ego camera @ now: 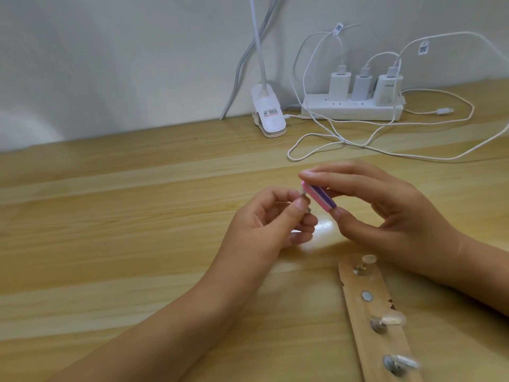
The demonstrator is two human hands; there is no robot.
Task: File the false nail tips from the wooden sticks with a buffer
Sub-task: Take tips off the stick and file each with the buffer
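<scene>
Pink-and-purple buffer is pinched in the right hand, index finger on top and thumb underneath. Its long axis slants from the far-left end to the near-right end. The far-left end meets the nail tip, but blur hides actual contact. The left hand has its fingers curled, gripping that tip's small metal holder, with the tip pointing up at the buffer. One wooden stick lies on the worktop just under the right wrist. On it are three mounted tips and one bare metal disc. Beyond both hands are one clip lamp, one power strip with three chargers, and loose white cables.
</scene>
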